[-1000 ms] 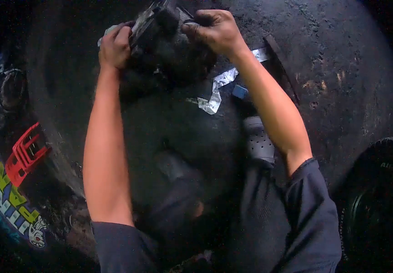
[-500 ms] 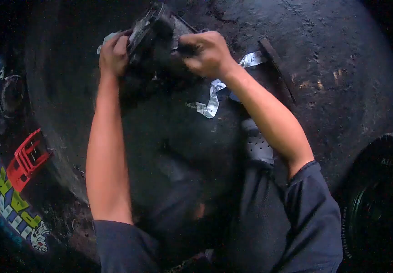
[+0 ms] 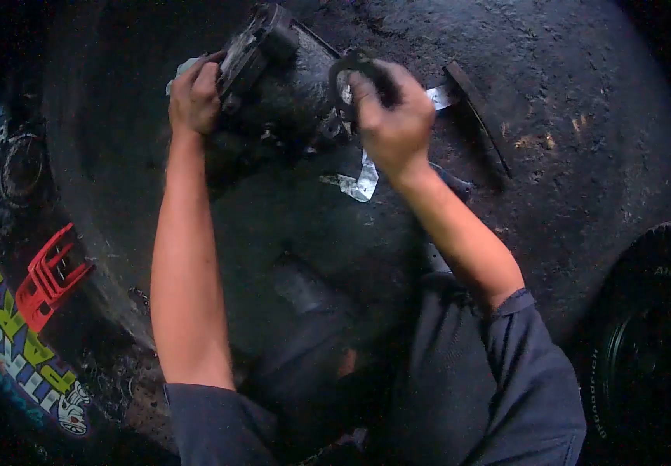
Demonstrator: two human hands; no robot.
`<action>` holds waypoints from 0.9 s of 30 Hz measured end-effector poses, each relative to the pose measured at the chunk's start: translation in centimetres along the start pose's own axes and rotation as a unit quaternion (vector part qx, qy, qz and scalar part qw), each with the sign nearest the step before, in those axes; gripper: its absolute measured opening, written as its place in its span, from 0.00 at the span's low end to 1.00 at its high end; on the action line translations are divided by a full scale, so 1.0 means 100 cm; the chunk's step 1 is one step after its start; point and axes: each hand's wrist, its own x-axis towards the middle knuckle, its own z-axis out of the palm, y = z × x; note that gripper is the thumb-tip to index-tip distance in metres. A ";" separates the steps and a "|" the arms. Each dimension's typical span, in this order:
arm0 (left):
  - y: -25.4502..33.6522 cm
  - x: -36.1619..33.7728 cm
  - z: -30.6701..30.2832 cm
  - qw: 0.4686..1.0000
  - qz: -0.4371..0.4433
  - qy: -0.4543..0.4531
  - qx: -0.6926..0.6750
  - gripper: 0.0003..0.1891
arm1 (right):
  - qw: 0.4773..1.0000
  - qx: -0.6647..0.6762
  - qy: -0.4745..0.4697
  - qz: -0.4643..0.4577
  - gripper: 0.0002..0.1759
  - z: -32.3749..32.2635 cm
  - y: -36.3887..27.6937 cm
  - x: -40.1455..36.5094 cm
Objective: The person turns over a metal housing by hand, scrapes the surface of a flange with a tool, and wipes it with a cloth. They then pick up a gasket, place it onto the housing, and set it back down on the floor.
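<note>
My left hand (image 3: 194,97) is closed on the near-left edge of a dark, boxy, grimy metal part (image 3: 277,35). A pale scrap (image 3: 184,67) shows beside its fingers. To the right, my right hand (image 3: 398,116) is raised with its fingers closed round a black ring-shaped piece (image 3: 338,85), slightly blurred. I cannot tell what kind of ring it is. Below the metal part, a crinkled silver strip (image 3: 363,185) lies on the dark floor, partly hidden by my right hand and forearm.
A long dark bar (image 3: 477,116) lies on the rough floor (image 3: 568,93) to the right. At the left are a red slotted plastic piece (image 3: 44,279) and colourful lettering (image 3: 21,342). A tyre (image 3: 638,349) stands at the lower right.
My right hand has moved right, away from the metal part, with the black ring now showing in its fingers. My left hand has stayed in place on the part.
</note>
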 end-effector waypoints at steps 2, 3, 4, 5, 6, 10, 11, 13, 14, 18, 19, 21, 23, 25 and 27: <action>0.001 0.000 0.002 0.997 -0.046 0.008 -0.063 0.20 | 0.989 -0.032 -0.008 -0.142 0.15 0.006 -0.011 -0.011; 0.004 0.000 0.000 0.997 -0.046 0.009 -0.062 0.20 | 0.989 -0.030 -0.009 -0.142 0.15 0.010 -0.013 -0.014; 0.007 0.000 -0.002 0.998 -0.055 0.007 -0.044 0.20 | 0.981 -0.021 -0.032 -0.189 0.15 0.015 -0.012 -0.019; 0.009 -0.002 -0.003 0.998 -0.063 0.003 -0.027 0.20 | 0.971 -0.013 -0.056 -0.234 0.14 0.018 -0.010 -0.024; 0.011 -0.002 -0.004 0.998 -0.063 0.001 -0.026 0.20 | 0.971 -0.013 -0.055 -0.232 0.14 0.020 -0.006 -0.028; 0.008 -0.001 -0.003 1.000 -0.018 -0.002 -0.005 0.19 | 0.951 -0.027 -0.097 -0.293 0.21 0.025 0.013 -0.024; 0.006 0.000 -0.003 1.000 -0.009 -0.003 -0.021 0.19 | 0.964 -0.004 -0.097 -0.246 0.21 0.024 0.017 -0.022; 0.006 0.000 -0.003 1.000 -0.011 -0.003 -0.017 0.19 | 0.975 0.074 -0.104 -0.183 0.19 0.018 0.023 -0.007; 0.006 0.000 -0.004 1.000 -0.014 -0.005 -0.014 0.19 | 0.983 0.084 -0.109 -0.124 0.17 0.018 0.028 0.005; -0.001 0.001 -0.001 1.000 -0.013 0.002 -0.009 0.19 | 0.942 0.177 -0.284 -0.037 0.12 0.002 0.021 0.060; -0.006 0.003 -0.001 1.000 0.017 0.010 0.005 0.19 | 0.933 0.170 -0.318 -0.006 0.11 0.004 0.023 0.066; -0.015 0.004 0.001 0.999 0.040 0.019 0.019 0.19 | 0.939 0.099 -0.298 -0.142 0.13 0.011 0.020 0.072; -0.023 0.005 0.004 0.996 0.022 0.040 0.070 0.19 | 0.891 -0.028 -0.306 -0.335 0.20 0.015 0.009 0.084; -0.049 0.018 -0.007 0.981 0.133 0.013 0.142 0.15 | 0.879 -0.002 -0.311 -0.361 0.18 0.019 0.010 0.092; -0.036 0.005 -0.013 0.952 0.228 -0.017 0.204 0.12 | 0.823 -0.129 -0.371 -0.411 0.10 0.018 -0.012 0.094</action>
